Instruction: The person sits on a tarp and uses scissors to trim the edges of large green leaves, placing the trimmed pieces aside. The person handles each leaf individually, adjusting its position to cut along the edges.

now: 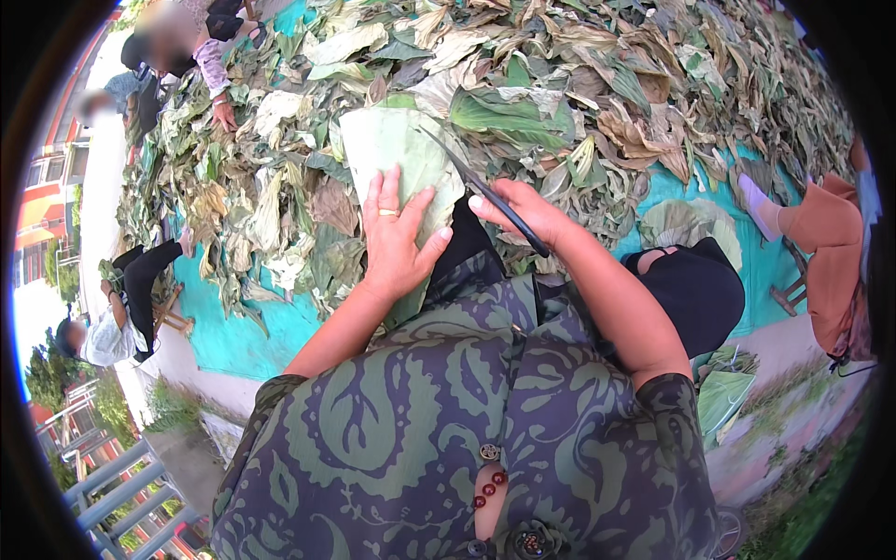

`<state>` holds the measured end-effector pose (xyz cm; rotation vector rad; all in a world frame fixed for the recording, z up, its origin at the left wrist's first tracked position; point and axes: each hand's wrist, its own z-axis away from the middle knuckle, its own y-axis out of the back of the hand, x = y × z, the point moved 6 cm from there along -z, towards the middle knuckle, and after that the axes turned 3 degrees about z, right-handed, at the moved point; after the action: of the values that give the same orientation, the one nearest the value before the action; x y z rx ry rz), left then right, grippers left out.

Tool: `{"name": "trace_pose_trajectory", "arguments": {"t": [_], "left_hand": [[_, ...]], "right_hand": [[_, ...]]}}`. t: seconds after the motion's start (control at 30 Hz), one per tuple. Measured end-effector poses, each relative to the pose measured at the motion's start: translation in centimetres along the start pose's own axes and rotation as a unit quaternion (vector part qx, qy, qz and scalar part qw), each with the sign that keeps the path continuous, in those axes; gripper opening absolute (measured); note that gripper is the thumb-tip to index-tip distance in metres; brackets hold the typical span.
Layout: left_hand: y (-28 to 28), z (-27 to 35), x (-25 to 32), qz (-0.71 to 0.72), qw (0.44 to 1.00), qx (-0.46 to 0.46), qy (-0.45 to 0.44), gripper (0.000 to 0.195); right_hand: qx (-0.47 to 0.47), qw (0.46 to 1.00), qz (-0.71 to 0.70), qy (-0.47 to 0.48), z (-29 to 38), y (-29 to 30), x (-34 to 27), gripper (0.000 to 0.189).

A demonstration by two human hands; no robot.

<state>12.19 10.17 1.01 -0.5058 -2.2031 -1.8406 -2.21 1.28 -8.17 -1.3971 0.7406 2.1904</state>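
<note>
A large pale green dried leaf (364, 140), perhaps several in a stack, lies over my lap with one edge cut or folded straight. My left hand (395, 234), a ring on one finger, rests flat on it with the fingers spread. In my right hand (518, 210) is a pair of dark scissors (483, 185), pointing up and left along the leaf's right edge. Whether the blades are apart is hard to tell. Just beyond the leaf lies a greener folded leaf (511, 119) on the heap.
A wide heap of dried leaves (665, 77) covers a turquoise tarp (245, 336). Several people sit around it, one person's hand (224, 113) on the leaves at upper left. Tied leaves (724, 399) lie at lower right, near a wooden stool (791, 280).
</note>
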Motion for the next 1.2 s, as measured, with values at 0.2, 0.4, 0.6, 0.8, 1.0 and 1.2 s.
{"name": "trace_pose_trajectory", "arguments": {"t": [0.2, 0.4, 0.6, 0.8, 1.0, 1.2], "left_hand": [[-0.1, -0.1, -0.1, 0.005, 1.0, 0.014, -0.012, 0.052], [-0.3, 0.0, -0.4, 0.013, 1.0, 0.015, -0.013, 0.052], [-0.2, 0.0, -0.3, 0.015, 1.0, 0.014, -0.013, 0.051], [-0.1, 0.0, -0.2, 0.021, 0.999, 0.019, -0.016, 0.051], [-0.2, 0.0, -0.3, 0.022, 1.0, 0.015, -0.015, 0.052], [-0.2, 0.0, -0.2, 0.019, 1.0, 0.014, -0.009, 0.052]], "right_hand": [[0.047, 0.996, 0.071, 0.034, -1.0, 0.8, 0.5, 0.072], [0.058, 0.992, 0.107, 0.018, -0.8, 1.2, 0.6, 0.07], [0.048, 0.992, 0.108, 0.04, -1.6, 1.8, -0.7, 0.069], [0.045, 0.989, 0.139, 0.035, -2.2, 2.3, -1.5, 0.068], [0.042, 0.985, 0.161, 0.033, -2.5, 2.8, -1.3, 0.067], [0.023, 0.982, 0.178, 0.057, -3.4, 3.1, -3.2, 0.067]]}}
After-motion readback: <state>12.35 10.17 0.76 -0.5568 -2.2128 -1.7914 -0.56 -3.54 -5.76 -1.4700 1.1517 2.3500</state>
